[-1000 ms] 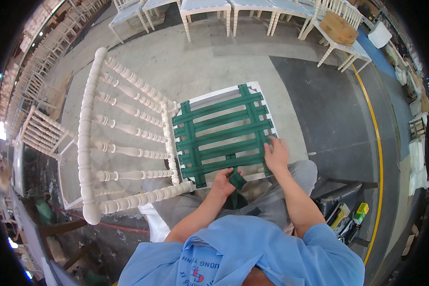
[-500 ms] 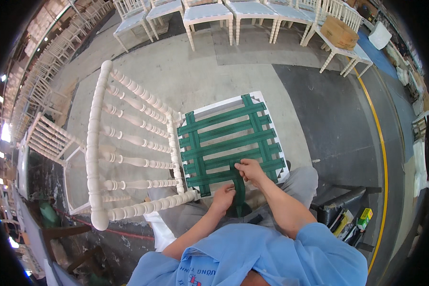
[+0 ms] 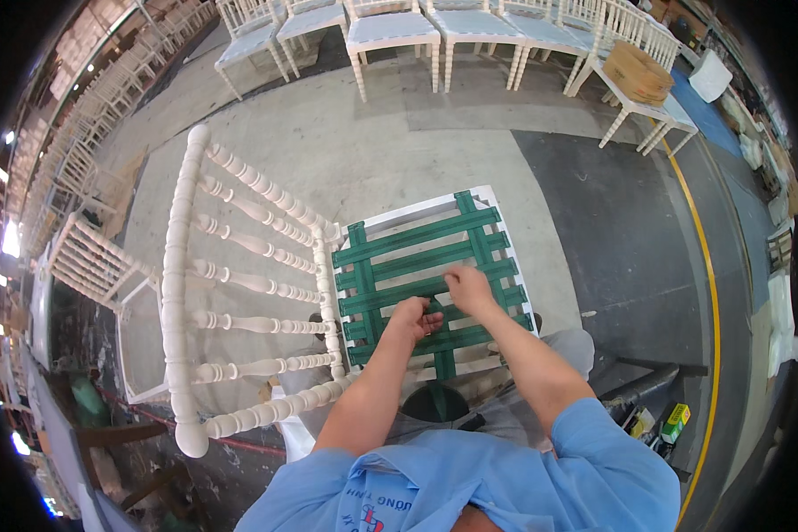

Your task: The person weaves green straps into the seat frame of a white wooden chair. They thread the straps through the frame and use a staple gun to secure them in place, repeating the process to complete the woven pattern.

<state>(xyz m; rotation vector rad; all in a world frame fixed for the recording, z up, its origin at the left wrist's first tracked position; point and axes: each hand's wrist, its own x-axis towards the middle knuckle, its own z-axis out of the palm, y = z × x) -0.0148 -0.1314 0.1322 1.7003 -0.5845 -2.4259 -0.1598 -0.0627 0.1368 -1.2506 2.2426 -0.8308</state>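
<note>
A white chair with turned spindles (image 3: 262,213) stands in front of me, its back to the left. Green webbing straps (image 3: 417,239) cross over its open seat frame (image 3: 399,213). A further green strap (image 3: 444,362) comes up over the near edge into the middle of the lattice. My left hand (image 3: 415,317) is closed on this strap, fingers curled beside a cross strap. Just right of it and a little farther off, my right hand (image 3: 470,288) pinches green strap at the lattice; its fingertips partly hide which piece. At my lap lies a dark round thing (image 3: 434,403), under the hanging strap.
White chairs (image 3: 390,31) line the far side; one at right carries a brown bundle (image 3: 637,73). Another white chair frame (image 3: 102,266) stands at left. To my right is a black tray (image 3: 634,395) holding small tools and a green-yellow box (image 3: 675,423).
Both hands have moved away from me, from the near edge to the middle of the lattice. The middle strap now passes the near cross strap and reaches farther in.
</note>
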